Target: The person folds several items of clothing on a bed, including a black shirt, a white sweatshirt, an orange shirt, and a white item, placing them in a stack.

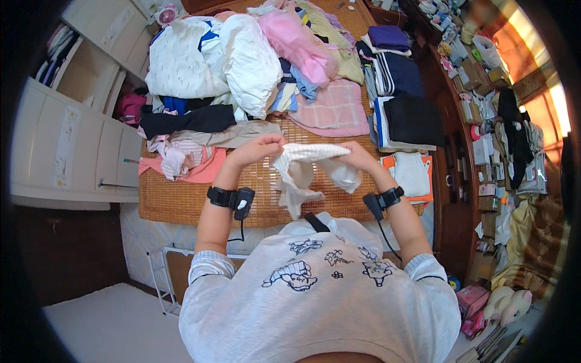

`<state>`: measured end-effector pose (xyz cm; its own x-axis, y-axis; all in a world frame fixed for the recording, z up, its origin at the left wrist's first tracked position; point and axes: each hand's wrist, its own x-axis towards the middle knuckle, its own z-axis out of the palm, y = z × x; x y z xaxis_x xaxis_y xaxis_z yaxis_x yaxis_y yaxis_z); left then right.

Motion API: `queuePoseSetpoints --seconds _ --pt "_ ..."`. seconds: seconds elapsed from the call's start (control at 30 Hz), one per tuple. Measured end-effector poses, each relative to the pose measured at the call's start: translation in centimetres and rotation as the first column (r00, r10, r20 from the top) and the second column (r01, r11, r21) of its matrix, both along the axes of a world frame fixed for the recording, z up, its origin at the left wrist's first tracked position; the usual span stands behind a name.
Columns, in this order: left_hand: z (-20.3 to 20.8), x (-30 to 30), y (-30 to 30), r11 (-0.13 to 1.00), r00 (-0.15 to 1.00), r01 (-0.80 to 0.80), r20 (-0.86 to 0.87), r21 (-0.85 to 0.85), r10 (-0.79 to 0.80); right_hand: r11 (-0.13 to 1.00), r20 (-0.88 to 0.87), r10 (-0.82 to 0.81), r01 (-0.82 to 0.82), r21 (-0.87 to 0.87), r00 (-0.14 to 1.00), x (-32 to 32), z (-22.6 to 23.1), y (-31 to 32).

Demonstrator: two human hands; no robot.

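Note:
A small white garment with fine stripes [311,152] hangs between my two hands above the mat-covered bed. My left hand [261,149] pinches its left end, and my right hand [359,157] grips the right end. The cloth droops in loose folds toward me; its exact kind cannot be made out. Beyond my left hand lie a beige garment [245,134] and a rolled black garment [187,120]. A pink and white striped garment [181,158] rests on a coral cloth [206,166] to the left. Folded white clothing [408,172] sits on orange cloth beside my right hand.
A large heap of white clothes [184,60] and pink clothes [296,45] covers the far bed. Folded dark stacks [414,121] line its right edge. A pale wardrobe [72,139] stands left with open compartments; cluttered shelves [484,151] stand right. A white-framed folding table [163,278] is below.

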<state>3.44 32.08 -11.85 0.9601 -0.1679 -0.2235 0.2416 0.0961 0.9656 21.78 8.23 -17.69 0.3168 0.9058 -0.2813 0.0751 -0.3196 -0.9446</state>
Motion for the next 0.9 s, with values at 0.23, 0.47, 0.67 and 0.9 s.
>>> queuePoseSetpoints --seconds 0.23,0.47,0.67,0.9 --pt "-0.5 0.6 -3.3 0.732 0.917 -0.385 0.322 0.562 0.234 0.951 -0.346 -0.26 0.301 0.07 0.902 0.7 6.5 -0.1" --pt "-1.0 -0.5 -10.1 0.825 0.949 -0.269 0.281 0.497 0.14 0.849 -0.652 -0.098 0.405 0.339 0.752 0.1 11.5 0.5" --pt "0.9 2.0 -12.7 0.621 0.663 -0.668 0.707 0.41 0.247 0.837 -0.538 -0.062 0.338 0.431 0.84 -1.1 16.2 0.7" --pt "5.2 2.7 -13.2 0.547 0.43 -0.829 0.755 0.113 0.495 0.731 -0.648 -0.048 0.469 0.496 0.76 0.3 18.0 -0.6"
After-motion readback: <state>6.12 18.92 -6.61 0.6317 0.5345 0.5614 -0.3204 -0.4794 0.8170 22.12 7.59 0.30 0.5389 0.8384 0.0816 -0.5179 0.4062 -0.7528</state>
